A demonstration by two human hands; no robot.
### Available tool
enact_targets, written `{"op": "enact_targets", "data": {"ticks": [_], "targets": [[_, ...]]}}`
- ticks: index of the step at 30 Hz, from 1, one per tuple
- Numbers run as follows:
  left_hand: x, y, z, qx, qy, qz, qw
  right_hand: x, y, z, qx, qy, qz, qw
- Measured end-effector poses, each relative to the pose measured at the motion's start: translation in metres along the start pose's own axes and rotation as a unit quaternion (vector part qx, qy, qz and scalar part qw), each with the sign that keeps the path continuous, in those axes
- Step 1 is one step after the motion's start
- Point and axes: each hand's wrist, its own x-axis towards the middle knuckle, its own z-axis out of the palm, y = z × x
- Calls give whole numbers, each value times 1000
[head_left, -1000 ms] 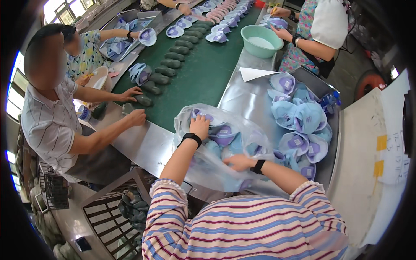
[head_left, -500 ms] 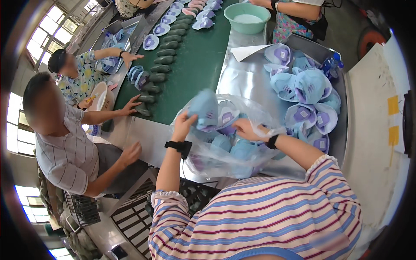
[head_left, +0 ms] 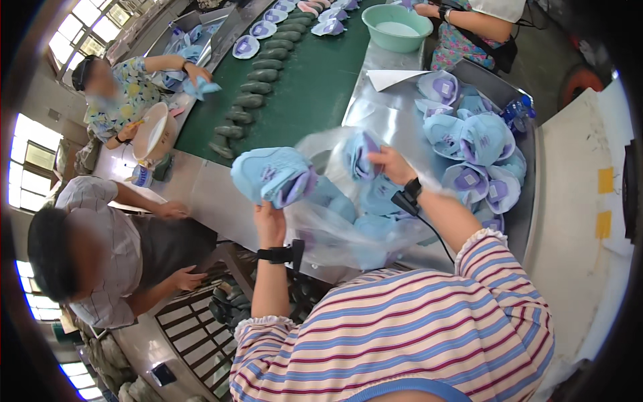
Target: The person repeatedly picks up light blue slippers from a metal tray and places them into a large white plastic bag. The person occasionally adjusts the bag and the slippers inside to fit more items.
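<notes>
Light blue shoe uppers with purple lining are in both of my hands. My left hand [head_left: 270, 221] grips the lower edge of one shoe upper [head_left: 261, 175], held up left of a clear plastic bag [head_left: 321, 246]; it may be more than one nested together. My right hand [head_left: 394, 165] has its fingers closed on another shoe upper [head_left: 358, 153], partly blurred, above the bag. More blue uppers [head_left: 376, 233] lie inside the bag, seen through its film.
At right, a metal tray [head_left: 530, 161] holds several uppers and a blue bottle [head_left: 516, 114]. Dark shoe lasts [head_left: 260, 87] line the green belt [head_left: 315, 94]. A green basin [head_left: 396, 33] stands far off. Co-workers [head_left: 110, 228] are at left; another sits beyond the basin.
My left hand has moved left with its upper. My right hand has lifted an upper from the bag. The near co-worker has drawn back from the belt; the farther one now holds a blue piece.
</notes>
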Motion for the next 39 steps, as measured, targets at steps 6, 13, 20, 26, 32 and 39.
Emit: {"op": "enact_targets", "data": {"ticks": [6, 13, 20, 26, 32, 39], "targets": [[-9, -26, 24, 49, -2, -43, 998, -67, -41, 39, 258, -121, -27, 958], [-12, -28, 59, 48, -21, -3, 999, -93, 5, 17, 543, -25, -130, 829], [-37, -27, 92, 204, -38, 39, 977, -98, -18, 39, 418, -25, -121, 900], [-54, -17, 105, -38, -41, -75, 996, -121, -37, 74, 191, -83, -15, 978], [-58, -16, 112, 353, -164, 228, 892, -127, -60, 85, -106, -81, -64, 989], [-29, -10, 116, 325, 99, 142, 930, -149, -41, 99, -91, 38, -49, 994]]}}
